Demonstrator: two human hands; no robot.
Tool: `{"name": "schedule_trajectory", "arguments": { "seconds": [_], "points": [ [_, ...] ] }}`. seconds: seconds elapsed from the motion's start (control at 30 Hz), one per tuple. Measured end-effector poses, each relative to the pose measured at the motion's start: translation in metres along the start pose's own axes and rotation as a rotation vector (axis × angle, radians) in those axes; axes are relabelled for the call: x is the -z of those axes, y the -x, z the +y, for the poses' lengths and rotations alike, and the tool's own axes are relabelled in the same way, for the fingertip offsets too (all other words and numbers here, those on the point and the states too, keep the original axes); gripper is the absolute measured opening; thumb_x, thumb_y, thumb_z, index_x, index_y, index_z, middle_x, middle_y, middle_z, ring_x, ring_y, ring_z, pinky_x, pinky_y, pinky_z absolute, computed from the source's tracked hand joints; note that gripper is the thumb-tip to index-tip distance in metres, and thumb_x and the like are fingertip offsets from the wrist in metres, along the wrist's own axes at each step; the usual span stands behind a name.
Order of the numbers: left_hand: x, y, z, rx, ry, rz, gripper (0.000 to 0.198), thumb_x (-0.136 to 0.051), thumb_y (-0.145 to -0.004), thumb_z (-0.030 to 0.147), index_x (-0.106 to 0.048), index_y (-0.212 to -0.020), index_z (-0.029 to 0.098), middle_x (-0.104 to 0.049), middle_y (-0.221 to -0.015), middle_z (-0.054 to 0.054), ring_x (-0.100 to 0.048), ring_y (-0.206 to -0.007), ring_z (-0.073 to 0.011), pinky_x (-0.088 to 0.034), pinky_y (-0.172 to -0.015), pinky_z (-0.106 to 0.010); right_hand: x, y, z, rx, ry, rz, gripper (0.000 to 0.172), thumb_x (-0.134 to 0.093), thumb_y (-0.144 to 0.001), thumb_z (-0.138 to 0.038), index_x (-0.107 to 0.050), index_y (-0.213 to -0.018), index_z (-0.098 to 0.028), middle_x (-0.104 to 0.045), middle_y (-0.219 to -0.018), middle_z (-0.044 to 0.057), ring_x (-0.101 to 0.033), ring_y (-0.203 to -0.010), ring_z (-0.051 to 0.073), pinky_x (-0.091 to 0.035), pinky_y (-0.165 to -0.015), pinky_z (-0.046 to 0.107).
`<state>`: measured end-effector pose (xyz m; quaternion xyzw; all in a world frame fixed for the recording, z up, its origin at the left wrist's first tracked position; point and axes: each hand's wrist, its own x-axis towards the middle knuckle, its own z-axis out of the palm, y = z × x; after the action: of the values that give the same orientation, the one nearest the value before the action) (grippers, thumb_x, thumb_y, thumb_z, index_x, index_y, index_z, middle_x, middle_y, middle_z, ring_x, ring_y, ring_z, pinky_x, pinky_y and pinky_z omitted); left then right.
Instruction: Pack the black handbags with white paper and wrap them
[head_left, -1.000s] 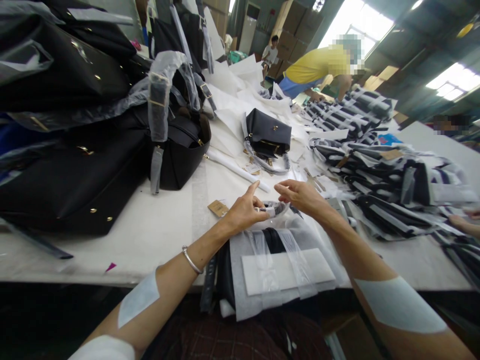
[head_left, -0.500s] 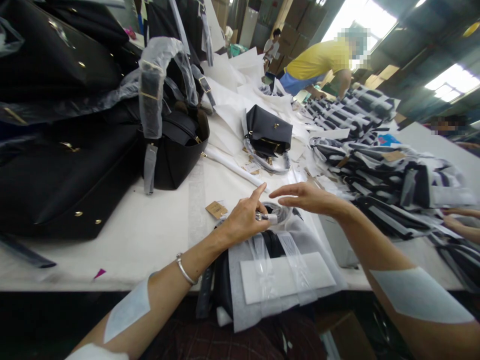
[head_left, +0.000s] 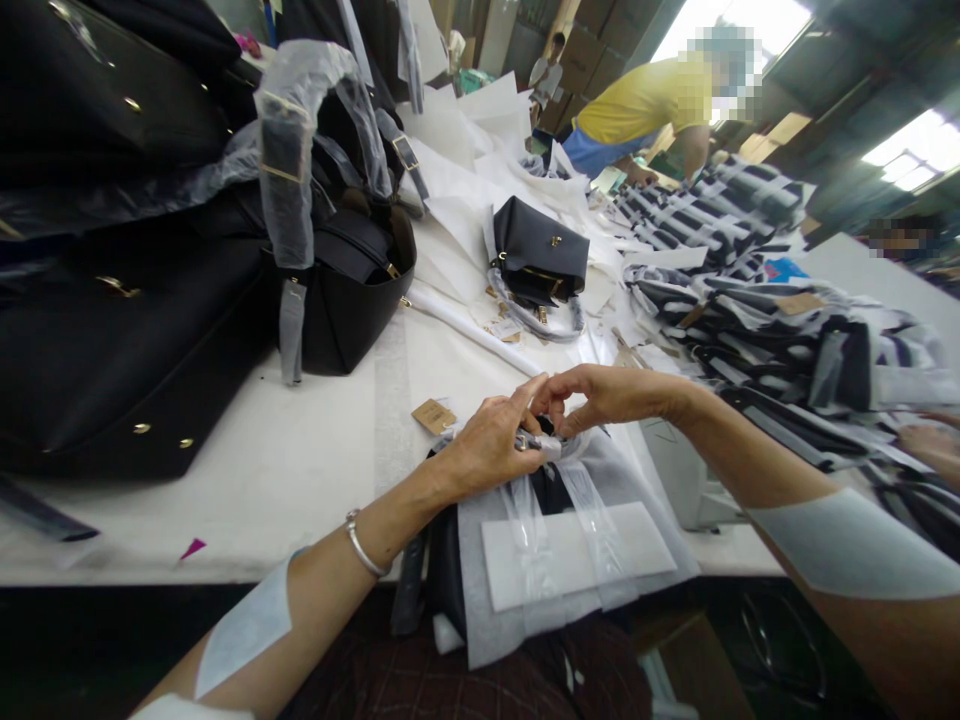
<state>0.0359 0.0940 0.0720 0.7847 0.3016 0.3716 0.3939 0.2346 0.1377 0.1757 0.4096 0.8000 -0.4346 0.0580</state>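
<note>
At the table's front edge lies a black handbag [head_left: 444, 570], partly covered by white tissue paper [head_left: 652, 560] and a white foam sheet [head_left: 585, 555] under clear plastic-wrapped straps. My left hand [head_left: 499, 435] is closed on the bag's plastic-wrapped handle [head_left: 551, 448] near its metal buckle, with the index finger stretched forward. Just right of it, my right hand [head_left: 589, 395] has its fingers curled down in a pinch at the handle's loop. What the right fingertips hold is hidden. A brown paper tag [head_left: 433, 416] rests on the table left of my left hand.
Large black handbags [head_left: 150, 330] are piled at the left. A small black handbag [head_left: 540, 250] stands beyond my hands. Wrapped black bags [head_left: 795, 340] are stacked at the right. A person in a yellow shirt [head_left: 649, 100] leans over the table's far end.
My right hand has come down and left onto the handle beside my left hand, and its stretched fingers have curled in. My left hand stays at the handle.
</note>
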Motion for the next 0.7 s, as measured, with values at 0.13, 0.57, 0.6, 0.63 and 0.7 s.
{"name": "schedule_trajectory", "arguments": {
  "seconds": [0.13,0.57,0.6,0.63,0.7],
  "points": [
    [-0.001,-0.001,0.0,-0.015,-0.006,0.011,0.093,-0.073,-0.074,0.012,-0.028,-0.153,0.026,-0.073,-0.102,-0.002,-0.065,-0.104,-0.0225,-0.042,-0.103,-0.039,0.004,0.001,-0.004,-0.038,-0.015,-0.017,0.028,-0.071,-0.078,-0.034,-0.073,-0.102,-0.019,-0.071,-0.087,0.0,-0.064,-0.083,0.016,-0.048,-0.082,0.028],
    [0.002,0.001,-0.007,-0.001,0.046,0.048,0.104,-0.074,-0.074,0.012,-0.014,-0.157,0.027,-0.072,-0.097,0.0,-0.066,-0.095,-0.0212,-0.047,-0.097,-0.04,0.01,-0.018,-0.034,-0.151,0.412,0.093,0.031,-0.069,-0.071,-0.02,-0.071,-0.102,-0.02,-0.073,-0.083,0.0,-0.066,-0.073,0.015,-0.044,-0.061,0.022],
    [0.003,0.001,-0.007,0.006,0.063,0.046,0.103,-0.073,-0.074,0.012,-0.014,-0.157,0.027,-0.072,-0.098,0.0,-0.066,-0.095,-0.0212,-0.048,-0.097,-0.039,0.008,-0.02,-0.034,-0.143,0.405,0.106,0.03,-0.07,-0.07,-0.02,-0.072,-0.101,-0.02,-0.073,-0.083,0.0,-0.066,-0.073,0.016,-0.045,-0.062,0.023],
    [0.003,0.001,-0.007,0.009,0.073,0.046,0.101,-0.073,-0.075,0.013,-0.016,-0.157,0.027,-0.073,-0.099,-0.001,-0.066,-0.097,-0.0216,-0.048,-0.098,-0.039,0.005,-0.023,-0.033,-0.145,0.391,0.115,0.028,-0.07,-0.07,-0.019,-0.072,-0.098,-0.02,-0.073,-0.082,0.0,-0.067,-0.074,0.016,-0.045,-0.063,0.023],
    [0.002,0.002,-0.006,0.007,0.063,0.06,0.096,-0.073,-0.074,0.013,-0.023,-0.156,0.027,-0.072,-0.104,-0.003,-0.065,-0.104,-0.0236,-0.047,-0.099,-0.04,-0.004,-0.03,-0.027,-0.183,0.363,0.132,0.022,-0.071,-0.068,-0.017,-0.074,-0.089,-0.021,-0.074,-0.08,-0.001,-0.067,-0.073,0.016,-0.045,-0.063,0.023]
  ]
}}
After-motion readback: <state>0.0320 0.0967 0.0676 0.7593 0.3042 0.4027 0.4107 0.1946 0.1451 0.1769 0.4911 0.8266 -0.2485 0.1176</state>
